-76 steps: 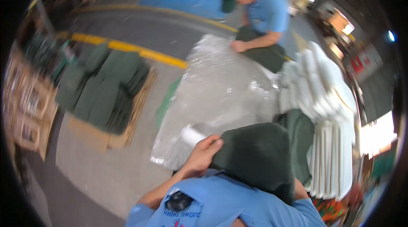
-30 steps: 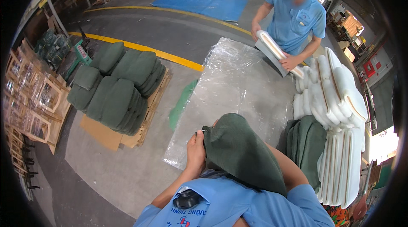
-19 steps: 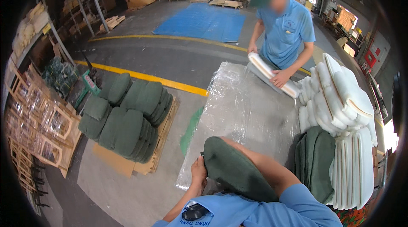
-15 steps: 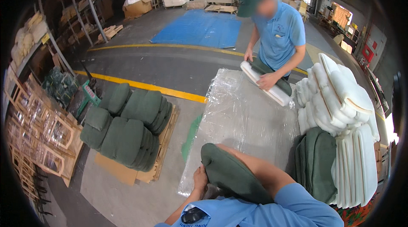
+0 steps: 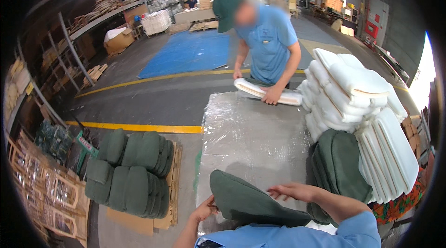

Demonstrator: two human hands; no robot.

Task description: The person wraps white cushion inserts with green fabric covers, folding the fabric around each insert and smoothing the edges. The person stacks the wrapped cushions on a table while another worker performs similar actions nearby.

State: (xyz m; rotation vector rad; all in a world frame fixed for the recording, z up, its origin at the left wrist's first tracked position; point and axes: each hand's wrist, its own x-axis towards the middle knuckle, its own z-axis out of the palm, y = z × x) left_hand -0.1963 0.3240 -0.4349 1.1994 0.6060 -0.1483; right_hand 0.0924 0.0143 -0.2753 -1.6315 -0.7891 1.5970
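Observation:
A dark green fabric cushion cover [image 5: 251, 199] is held tilted in front of my body, above the near end of the plastic-covered table [image 5: 255, 141]. My left hand [image 5: 205, 208] is closed on its left edge. My right hand [image 5: 291, 191] is at the far side of the cover with its fingers stretched out; whether the fingertips touch the fabric I cannot tell. A bit of white [image 5: 325, 228] shows at the lower right end of the cover, close to my shirt. More green covers [image 5: 337, 164] lie stacked just right of my right forearm.
White padded cushion inserts [image 5: 350, 85] are piled at the table's right. Across the table, a co-worker in a blue shirt [image 5: 269, 39] handles a white pad [image 5: 265, 92] with green fabric. Finished-looking green cushions [image 5: 132, 185] sit on a pallet [image 5: 175, 178] to the left, beside wrapped wooden frames [image 5: 51, 192].
My right hand has come out from behind the green cover to its far right side. The cover sits lower and flatter. The co-worker's pad has turned more level, and my view has shifted.

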